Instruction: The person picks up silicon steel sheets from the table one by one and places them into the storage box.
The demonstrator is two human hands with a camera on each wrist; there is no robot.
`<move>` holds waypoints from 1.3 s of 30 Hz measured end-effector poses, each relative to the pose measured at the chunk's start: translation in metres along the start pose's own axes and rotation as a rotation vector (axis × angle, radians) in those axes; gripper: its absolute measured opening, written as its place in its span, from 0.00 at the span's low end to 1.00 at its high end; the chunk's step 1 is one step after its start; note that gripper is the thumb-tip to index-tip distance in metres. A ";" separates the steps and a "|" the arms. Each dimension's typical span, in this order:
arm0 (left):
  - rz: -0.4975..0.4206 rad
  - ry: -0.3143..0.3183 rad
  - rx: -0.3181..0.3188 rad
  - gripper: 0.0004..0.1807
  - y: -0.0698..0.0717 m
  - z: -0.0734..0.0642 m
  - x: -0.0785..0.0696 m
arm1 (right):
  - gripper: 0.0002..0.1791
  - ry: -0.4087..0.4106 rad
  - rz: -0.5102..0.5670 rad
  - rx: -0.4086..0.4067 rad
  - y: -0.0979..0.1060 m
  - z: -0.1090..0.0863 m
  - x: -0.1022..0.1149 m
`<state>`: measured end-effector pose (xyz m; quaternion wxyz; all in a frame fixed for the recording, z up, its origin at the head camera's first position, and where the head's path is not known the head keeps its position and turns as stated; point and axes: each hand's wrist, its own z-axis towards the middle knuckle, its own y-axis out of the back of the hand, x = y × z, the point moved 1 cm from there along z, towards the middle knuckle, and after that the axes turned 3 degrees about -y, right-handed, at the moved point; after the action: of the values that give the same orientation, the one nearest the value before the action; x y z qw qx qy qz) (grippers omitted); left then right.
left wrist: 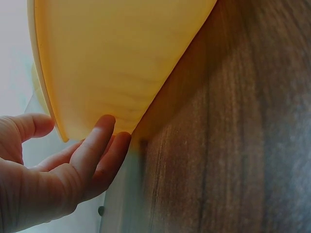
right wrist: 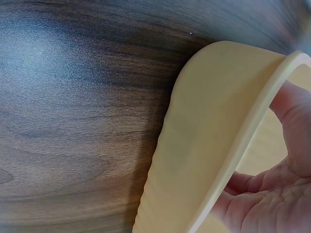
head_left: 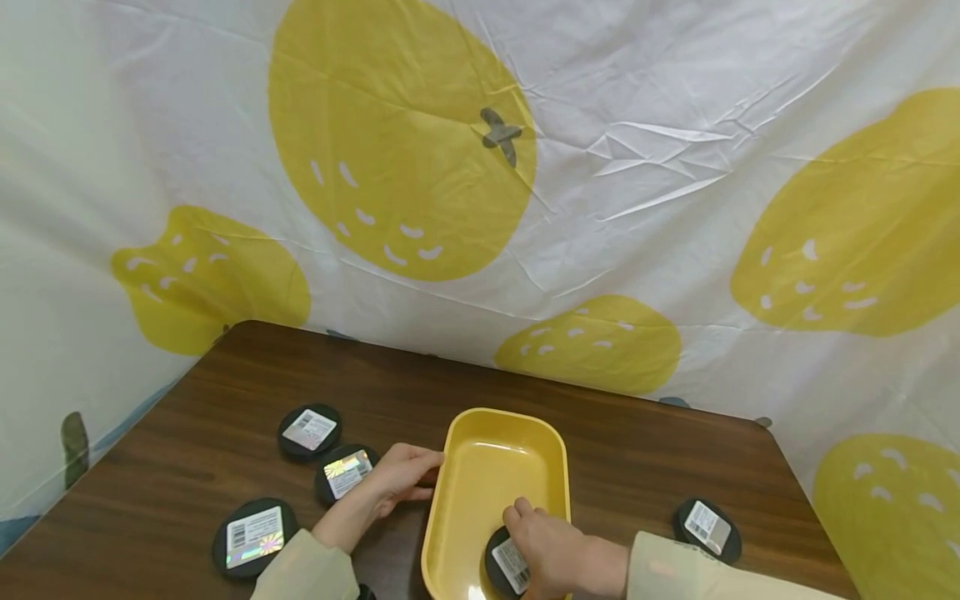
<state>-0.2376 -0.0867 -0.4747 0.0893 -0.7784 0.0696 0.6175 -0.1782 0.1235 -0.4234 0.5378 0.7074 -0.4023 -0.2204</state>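
Observation:
A yellow rectangular tray lies on the table between the two hands. Inside its near end is a round black disc with a white barcode label on top. My right hand reaches over the tray's right rim and grips the disc at its right side. In the right wrist view the tray wall hides the disc and part of the fingers. At the tray's left side, my left hand touches the outer wall with loosely extended fingers, its thumb near the rim.
Left of the tray lie three more black labelled discs, one farther back, one beside the left hand, one nearer. Another disc lies to the right, near the right sleeve. Behind the brown wooden table hangs a lemon-print cloth.

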 end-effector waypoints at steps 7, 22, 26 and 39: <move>0.000 0.013 -0.018 0.18 -0.001 0.000 0.000 | 0.41 -0.008 -0.007 -0.015 -0.004 0.000 -0.001; -0.005 0.011 -0.010 0.18 0.000 -0.003 -0.002 | 0.41 0.052 -0.001 -0.084 -0.012 0.001 -0.001; -0.006 0.009 -0.006 0.19 0.000 -0.002 -0.002 | 0.40 0.062 -0.018 -0.109 -0.014 0.001 0.000; -0.002 0.013 -0.016 0.19 0.000 0.000 0.000 | 0.41 0.086 -0.027 -0.094 -0.012 0.003 0.001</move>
<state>-0.2376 -0.0871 -0.4747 0.0831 -0.7831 0.0644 0.6129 -0.1760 0.1215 -0.4358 0.5841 0.6956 -0.3584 -0.2155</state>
